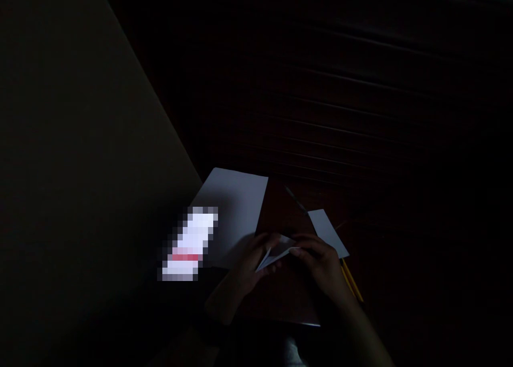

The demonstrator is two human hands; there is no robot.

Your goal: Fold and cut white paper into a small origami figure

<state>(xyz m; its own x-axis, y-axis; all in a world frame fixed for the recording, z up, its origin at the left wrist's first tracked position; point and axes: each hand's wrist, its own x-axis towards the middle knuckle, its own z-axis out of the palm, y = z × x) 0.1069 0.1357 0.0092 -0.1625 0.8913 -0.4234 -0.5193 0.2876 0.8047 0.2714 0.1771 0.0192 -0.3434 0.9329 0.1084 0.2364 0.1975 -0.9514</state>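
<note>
Between my two hands, above the dark table, is a small folded piece of white paper (280, 248). My left hand (256, 255) grips its left side, fingers closed around it. At the right edge, my right hand (318, 257) pinches the paper between thumb and fingers. The folds stand partly raised, and the dim light hides their finer detail. A large white sheet (236, 201) lies flat on the table beyond my left hand.
A smaller white paper (328, 232) lies past my right hand, with yellow pencils (351, 281) beside it. A thin dark pen-like item (296, 200) lies behind. A bright, blurred-out screen (188, 244) is at the left. Wood panelling (320, 110) rises behind the table (276, 303).
</note>
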